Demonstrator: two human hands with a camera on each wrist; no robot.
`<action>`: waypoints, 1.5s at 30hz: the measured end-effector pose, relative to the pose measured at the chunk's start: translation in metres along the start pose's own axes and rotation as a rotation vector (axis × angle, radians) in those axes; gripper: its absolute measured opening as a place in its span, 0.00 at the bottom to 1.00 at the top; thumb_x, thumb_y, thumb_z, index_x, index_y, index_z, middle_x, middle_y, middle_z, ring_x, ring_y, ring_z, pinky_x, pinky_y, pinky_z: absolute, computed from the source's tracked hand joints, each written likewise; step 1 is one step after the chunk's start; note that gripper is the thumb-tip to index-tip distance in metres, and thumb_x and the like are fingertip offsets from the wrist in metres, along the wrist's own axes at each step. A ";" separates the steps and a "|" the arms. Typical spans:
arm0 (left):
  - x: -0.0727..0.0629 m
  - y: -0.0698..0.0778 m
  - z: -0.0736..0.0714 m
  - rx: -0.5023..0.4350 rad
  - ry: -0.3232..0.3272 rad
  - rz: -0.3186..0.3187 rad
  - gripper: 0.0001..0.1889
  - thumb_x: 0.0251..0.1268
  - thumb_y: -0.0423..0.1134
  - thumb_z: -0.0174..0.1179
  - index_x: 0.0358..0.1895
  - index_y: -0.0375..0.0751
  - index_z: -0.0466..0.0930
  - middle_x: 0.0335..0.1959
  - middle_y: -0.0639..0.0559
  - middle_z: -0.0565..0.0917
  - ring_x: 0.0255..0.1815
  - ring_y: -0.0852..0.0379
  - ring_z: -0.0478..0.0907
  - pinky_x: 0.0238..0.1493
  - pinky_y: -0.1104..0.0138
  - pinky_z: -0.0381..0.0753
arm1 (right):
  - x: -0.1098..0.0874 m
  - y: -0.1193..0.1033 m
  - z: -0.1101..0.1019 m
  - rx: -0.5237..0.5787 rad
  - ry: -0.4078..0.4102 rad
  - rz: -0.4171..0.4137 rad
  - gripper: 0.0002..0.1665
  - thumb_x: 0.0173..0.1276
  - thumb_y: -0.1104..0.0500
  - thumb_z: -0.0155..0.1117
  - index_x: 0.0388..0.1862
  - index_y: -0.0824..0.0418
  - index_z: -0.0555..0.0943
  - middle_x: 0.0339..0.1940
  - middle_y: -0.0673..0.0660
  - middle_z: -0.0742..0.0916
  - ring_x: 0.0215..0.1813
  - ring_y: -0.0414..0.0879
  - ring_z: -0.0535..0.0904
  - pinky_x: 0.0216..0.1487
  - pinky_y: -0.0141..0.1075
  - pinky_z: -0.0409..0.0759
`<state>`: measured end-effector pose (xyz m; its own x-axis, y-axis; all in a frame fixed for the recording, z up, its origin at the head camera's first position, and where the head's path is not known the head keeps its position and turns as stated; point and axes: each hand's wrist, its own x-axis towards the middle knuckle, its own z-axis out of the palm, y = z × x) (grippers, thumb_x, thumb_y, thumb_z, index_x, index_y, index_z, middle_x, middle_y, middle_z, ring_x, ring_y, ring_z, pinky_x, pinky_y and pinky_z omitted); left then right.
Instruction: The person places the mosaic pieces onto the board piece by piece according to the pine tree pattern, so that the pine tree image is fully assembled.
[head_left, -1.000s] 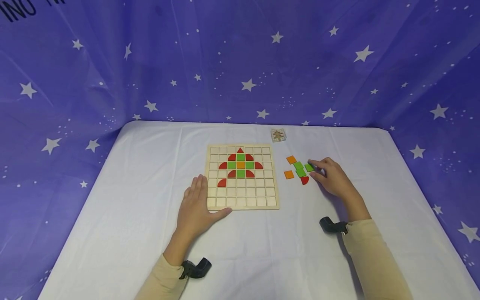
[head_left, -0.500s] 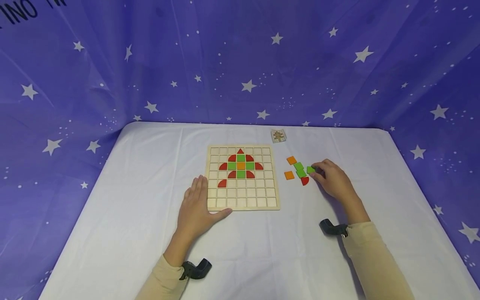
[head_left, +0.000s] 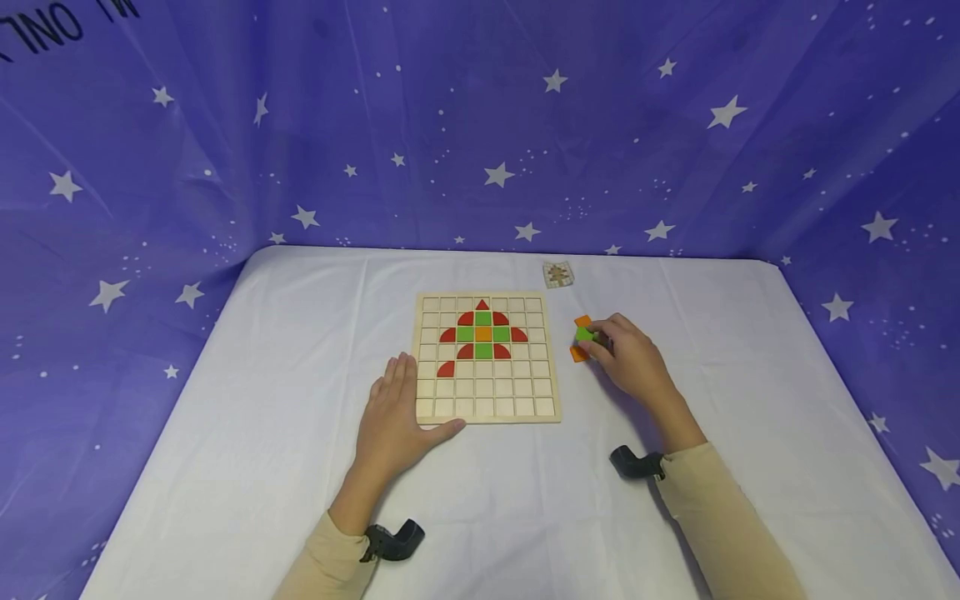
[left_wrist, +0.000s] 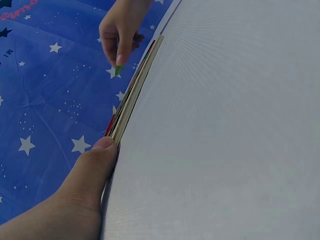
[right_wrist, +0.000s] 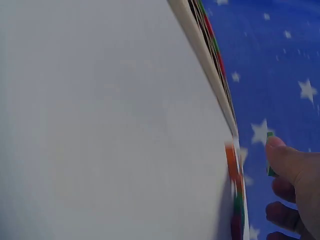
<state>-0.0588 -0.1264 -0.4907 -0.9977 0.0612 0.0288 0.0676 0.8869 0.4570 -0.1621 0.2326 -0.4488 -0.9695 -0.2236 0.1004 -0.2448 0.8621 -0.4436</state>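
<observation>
A wooden grid board (head_left: 525, 389) lies on the table, with red, green and orange tiles set in its upper cells in a stepped, tree-like shape. My left hand (head_left: 392, 417) rests along the board's left edge, fingers straight, thumb at the front left corner. Right of the board, my right hand (head_left: 632, 357) pinches a green square tile (head_left: 585, 334) between thumb and fingertips. The left wrist view shows that tile (left_wrist: 118, 70) raised above the board's level. Parts of two orange tiles (head_left: 578, 354) show beneath the hand, which hides other loose tiles.
A small pattern card (head_left: 558, 274) with a tree-like figure lies behind the board's back right corner. White cloth (head_left: 510, 508) covers the table, and a purple star-printed curtain (head_left: 450, 125) hangs behind it.
My right hand has taken up the green tile from the right of the loose pile and moved left with it toward the board. The left hand stays at the board's edge.
</observation>
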 end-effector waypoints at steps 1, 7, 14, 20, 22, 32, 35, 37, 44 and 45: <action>0.000 0.000 0.000 0.000 -0.001 0.000 0.68 0.46 0.81 0.58 0.80 0.35 0.43 0.82 0.41 0.46 0.83 0.44 0.41 0.80 0.48 0.48 | 0.000 -0.006 0.003 0.006 0.000 -0.014 0.22 0.69 0.48 0.67 0.54 0.61 0.82 0.38 0.52 0.80 0.35 0.46 0.73 0.33 0.37 0.70; -0.001 0.000 0.001 0.008 -0.004 0.000 0.68 0.46 0.80 0.59 0.80 0.35 0.43 0.82 0.41 0.46 0.84 0.44 0.41 0.80 0.48 0.48 | 0.003 -0.039 0.021 0.044 -0.011 -0.081 0.21 0.67 0.47 0.68 0.52 0.58 0.83 0.36 0.49 0.79 0.35 0.44 0.73 0.34 0.36 0.70; 0.000 -0.001 0.001 0.009 -0.005 0.001 0.68 0.46 0.80 0.59 0.80 0.35 0.43 0.82 0.41 0.46 0.84 0.44 0.41 0.80 0.48 0.48 | 0.005 -0.066 0.040 0.057 -0.004 -0.139 0.21 0.66 0.46 0.70 0.52 0.57 0.84 0.35 0.48 0.80 0.35 0.42 0.74 0.32 0.34 0.72; 0.000 -0.001 -0.001 0.018 -0.012 0.001 0.68 0.46 0.81 0.58 0.80 0.35 0.42 0.82 0.41 0.46 0.84 0.44 0.40 0.80 0.48 0.48 | 0.005 -0.089 0.052 0.045 -0.002 -0.178 0.20 0.65 0.46 0.71 0.50 0.56 0.85 0.33 0.46 0.79 0.34 0.40 0.74 0.34 0.33 0.74; 0.000 -0.001 -0.001 0.020 -0.013 0.001 0.68 0.46 0.81 0.58 0.80 0.35 0.42 0.82 0.41 0.46 0.84 0.44 0.40 0.80 0.48 0.48 | 0.005 -0.097 0.057 0.034 -0.011 -0.194 0.21 0.65 0.45 0.70 0.51 0.56 0.85 0.33 0.46 0.78 0.33 0.41 0.73 0.34 0.34 0.73; 0.001 -0.001 0.000 0.025 -0.009 0.008 0.68 0.46 0.82 0.55 0.80 0.35 0.42 0.82 0.41 0.47 0.84 0.45 0.42 0.80 0.49 0.49 | 0.006 -0.125 0.073 -0.026 -0.035 -0.282 0.21 0.66 0.44 0.69 0.52 0.54 0.85 0.33 0.46 0.79 0.34 0.39 0.71 0.36 0.34 0.73; 0.001 -0.001 0.000 0.028 -0.008 0.007 0.68 0.46 0.83 0.55 0.80 0.35 0.42 0.82 0.41 0.47 0.84 0.45 0.42 0.80 0.49 0.49 | 0.007 -0.130 0.075 -0.024 -0.044 -0.278 0.21 0.66 0.45 0.69 0.53 0.54 0.85 0.34 0.45 0.79 0.34 0.39 0.71 0.36 0.34 0.73; 0.001 -0.001 0.000 0.029 -0.008 0.007 0.68 0.47 0.83 0.55 0.80 0.35 0.42 0.82 0.41 0.47 0.84 0.45 0.42 0.80 0.48 0.49 | 0.008 -0.133 0.076 -0.025 -0.052 -0.273 0.20 0.66 0.45 0.69 0.53 0.53 0.85 0.33 0.45 0.79 0.33 0.39 0.71 0.35 0.33 0.72; 0.001 0.000 0.000 0.029 -0.012 0.002 0.68 0.46 0.82 0.56 0.80 0.34 0.42 0.82 0.41 0.47 0.84 0.45 0.41 0.80 0.49 0.49 | 0.011 -0.134 0.082 -0.037 -0.067 -0.279 0.19 0.66 0.45 0.69 0.52 0.52 0.85 0.33 0.45 0.79 0.32 0.38 0.71 0.31 0.30 0.71; 0.001 -0.001 0.000 0.031 -0.010 0.002 0.68 0.46 0.82 0.56 0.80 0.34 0.42 0.82 0.41 0.47 0.84 0.45 0.41 0.80 0.49 0.49 | 0.011 -0.134 0.082 -0.038 -0.068 -0.279 0.19 0.66 0.45 0.69 0.52 0.52 0.85 0.33 0.45 0.79 0.33 0.37 0.71 0.31 0.30 0.72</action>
<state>-0.0599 -0.1270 -0.4910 -0.9975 0.0670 0.0211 0.0696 0.9006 0.4290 -0.1392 0.0773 -0.4618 -0.8618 -0.4834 0.1534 -0.5035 0.7790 -0.3738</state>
